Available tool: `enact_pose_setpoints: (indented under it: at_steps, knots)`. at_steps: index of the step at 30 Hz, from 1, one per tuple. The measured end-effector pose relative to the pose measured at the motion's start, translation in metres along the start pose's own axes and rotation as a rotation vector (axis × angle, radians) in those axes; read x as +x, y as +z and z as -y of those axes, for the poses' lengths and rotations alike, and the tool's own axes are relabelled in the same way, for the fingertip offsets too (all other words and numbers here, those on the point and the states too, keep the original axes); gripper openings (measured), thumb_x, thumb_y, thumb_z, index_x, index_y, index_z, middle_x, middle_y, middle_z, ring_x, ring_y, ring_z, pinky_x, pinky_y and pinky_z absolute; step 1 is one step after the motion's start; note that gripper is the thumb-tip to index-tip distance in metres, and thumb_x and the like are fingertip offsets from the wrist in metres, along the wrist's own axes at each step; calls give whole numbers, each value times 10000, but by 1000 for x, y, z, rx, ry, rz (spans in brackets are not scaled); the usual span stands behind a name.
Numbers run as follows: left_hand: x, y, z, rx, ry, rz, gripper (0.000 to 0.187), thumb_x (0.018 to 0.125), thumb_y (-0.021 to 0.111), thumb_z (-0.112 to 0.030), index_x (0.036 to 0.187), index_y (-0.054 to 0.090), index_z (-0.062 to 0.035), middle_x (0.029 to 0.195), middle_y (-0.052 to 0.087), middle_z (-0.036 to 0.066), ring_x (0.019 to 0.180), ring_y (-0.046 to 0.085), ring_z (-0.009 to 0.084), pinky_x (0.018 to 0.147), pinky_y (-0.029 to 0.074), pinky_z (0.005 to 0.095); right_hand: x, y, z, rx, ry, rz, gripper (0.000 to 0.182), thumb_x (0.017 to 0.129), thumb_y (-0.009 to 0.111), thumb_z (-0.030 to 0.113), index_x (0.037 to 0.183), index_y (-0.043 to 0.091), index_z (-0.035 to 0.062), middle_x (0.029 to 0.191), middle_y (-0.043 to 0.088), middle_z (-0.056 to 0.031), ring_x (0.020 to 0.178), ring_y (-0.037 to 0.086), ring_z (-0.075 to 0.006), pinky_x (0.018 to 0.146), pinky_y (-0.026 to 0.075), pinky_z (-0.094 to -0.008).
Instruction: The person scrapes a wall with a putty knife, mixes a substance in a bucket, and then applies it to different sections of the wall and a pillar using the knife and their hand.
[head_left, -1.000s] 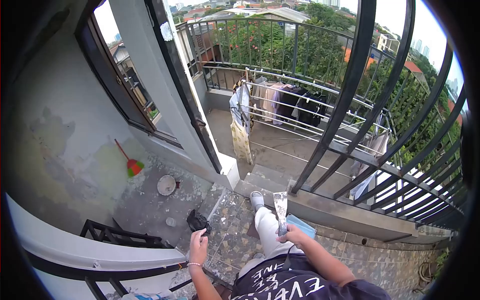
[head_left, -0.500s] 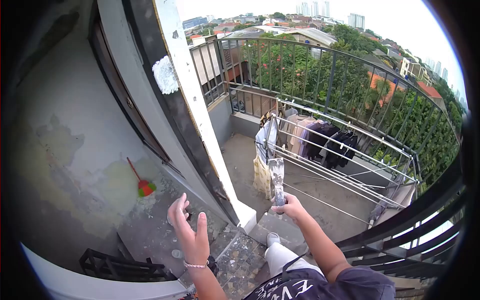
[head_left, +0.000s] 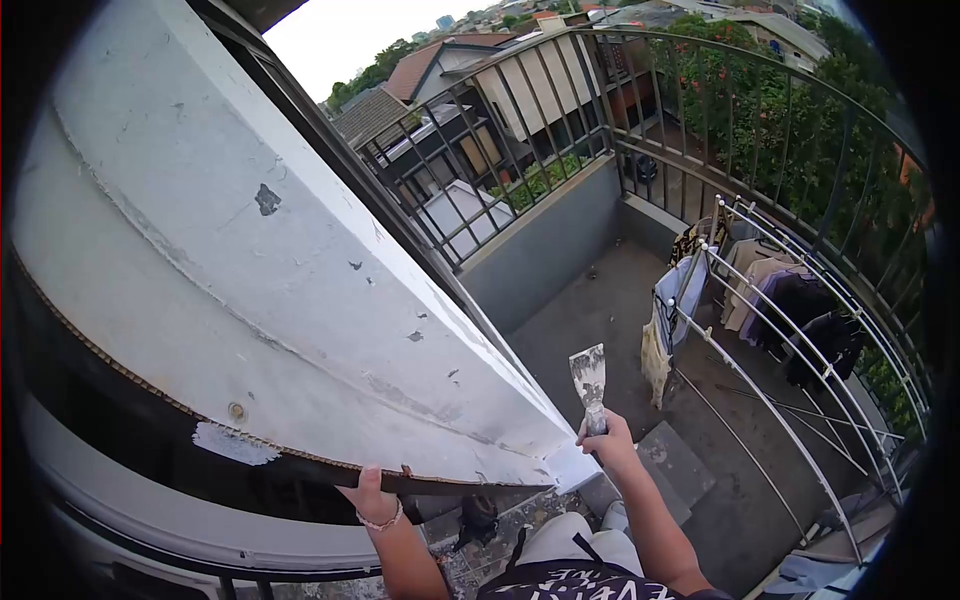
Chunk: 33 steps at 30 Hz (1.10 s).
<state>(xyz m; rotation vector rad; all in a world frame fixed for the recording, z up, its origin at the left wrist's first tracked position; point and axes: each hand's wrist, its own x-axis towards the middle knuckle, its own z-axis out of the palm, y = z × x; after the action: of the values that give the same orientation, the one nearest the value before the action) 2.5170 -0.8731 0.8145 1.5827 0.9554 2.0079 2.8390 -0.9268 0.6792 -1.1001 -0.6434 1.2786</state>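
A scraper (head_left: 589, 374) with a paint-smeared blade is held upright in my right hand (head_left: 611, 443), its handle in the closed fingers. The blade stands apart from any surface. A tall white painted panel (head_left: 250, 250) with chipped spots and a ridge along its length fills the left half. My left hand (head_left: 370, 497) is at the panel's dark lower edge, thumb on the near face; the other fingers are mostly hidden, apparently curled round the edge. A white patch (head_left: 235, 443) marks that dark edge.
A metal drying rack (head_left: 790, 330) with hanging clothes (head_left: 800, 310) stands on the balcony floor at the right. Dark railings (head_left: 520, 120) on a low grey wall (head_left: 550, 260) border the balcony. Paint flakes litter the floor by my feet.
My view has swung left toward the panel. My left hand, raised and spread before, is now at the panel's edge. The scraper stays in my right hand.
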Motion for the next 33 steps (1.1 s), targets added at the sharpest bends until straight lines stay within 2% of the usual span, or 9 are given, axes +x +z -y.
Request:
enact_pose_setpoints:
  at_steps: [2,3,7,11,16,22,26,27,33]
  knots:
    - [-5,8,-5,14,-80,-110,836,768,635,-250,1481,265,-18,1412,416,151,1200,493,270,984,441,416,9,19,26,43,-22,-18,247,591,577,-92,799,556,40,708,595,-28,652,563,-116,598,434,-254]
    - [0,33,-23,81,54,-164,855,769,613,-247,1488,215,-10,1396,417,184,1159,518,290,886,505,426,16,27,33,45,-80,0,225,612,583,-88,798,550,35,711,594,-33,639,566,-120,593,444,-258]
    - [-11,43,-26,89,-58,-371,905,774,599,-269,1498,126,-3,1394,398,226,1153,517,322,867,521,436,41,70,81,252,-134,119,234,630,596,-57,843,569,37,744,622,-65,620,594,-141,542,461,-255]
    - [-14,22,-4,62,98,-277,858,751,607,-249,1476,223,0,1377,421,219,1170,512,332,898,509,460,57,87,91,79,-168,287,174,651,566,1,820,601,16,720,609,-33,610,542,-100,519,418,-249]
    - [-18,5,-9,-470,-146,67,808,730,642,-201,1448,316,-27,1343,457,195,1205,509,367,923,510,497,56,97,76,-51,-69,342,202,632,558,6,826,615,11,671,590,-24,596,521,-93,520,387,-243]
    - [-9,30,-33,-610,-65,61,1051,603,793,-149,1499,251,-66,1488,329,173,1375,336,381,1117,327,534,62,117,94,-100,-177,399,153,620,544,11,767,570,42,671,572,-23,576,511,-100,514,381,-242]
    - [-11,39,-43,-563,-50,18,1009,667,785,-158,1489,217,-20,1480,337,178,1370,353,365,1135,295,503,62,130,114,-99,-140,439,149,607,526,5,751,550,36,660,559,-36,560,498,-107,500,372,-247]
    - [-9,46,-52,-436,-43,8,935,711,732,-267,1470,260,6,1446,383,186,1329,393,336,1119,313,470,60,132,117,-91,-140,450,154,607,523,3,755,550,34,657,555,-38,558,497,-109,497,371,-248]
    - [-17,67,-83,-263,-67,-124,871,753,689,-213,1459,242,34,1425,382,182,1341,350,301,1143,224,416,52,145,136,-49,-147,480,169,611,511,-4,773,549,29,643,539,-43,530,486,-117,472,358,-248]
